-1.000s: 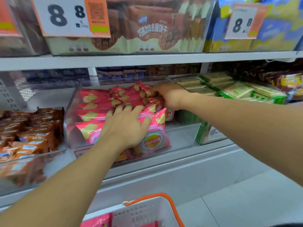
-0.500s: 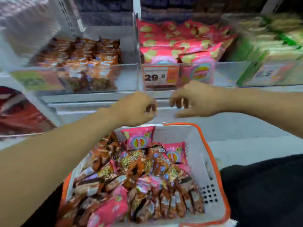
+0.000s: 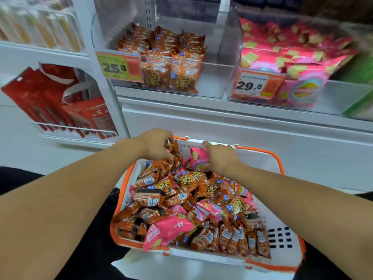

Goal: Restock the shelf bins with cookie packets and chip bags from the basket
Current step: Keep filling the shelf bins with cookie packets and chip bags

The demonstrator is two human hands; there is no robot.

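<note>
A white basket with an orange rim [image 3: 282,235] sits below me, piled with orange cookie packets [image 3: 187,180] and pink chip bags [image 3: 169,231]. At its far left corner my left hand [image 3: 155,144] grips an orange cookie packet [image 3: 171,147]. Beside it my right hand [image 3: 222,158] holds a pink chip bag [image 3: 198,159] near the far edge. On the shelf above, a clear bin [image 3: 212,77] holds orange cookie packets [image 3: 173,57], and the bin to its right [image 3: 343,93] holds pink chip bags [image 3: 292,55].
Price tags reading 25.8 [image 3: 119,66] and 29.8 [image 3: 256,84] hang on the bin fronts. Red boxes [image 3: 60,104] stand in a wire rack at the left. Green packs [image 3: 361,106] fill the far-right bin. White shelf base and floor lie behind the basket.
Both hands left the chip bin on the shelf, dropped to the basket, and now hold a cookie packet and a chip bag. The view tilted down.
</note>
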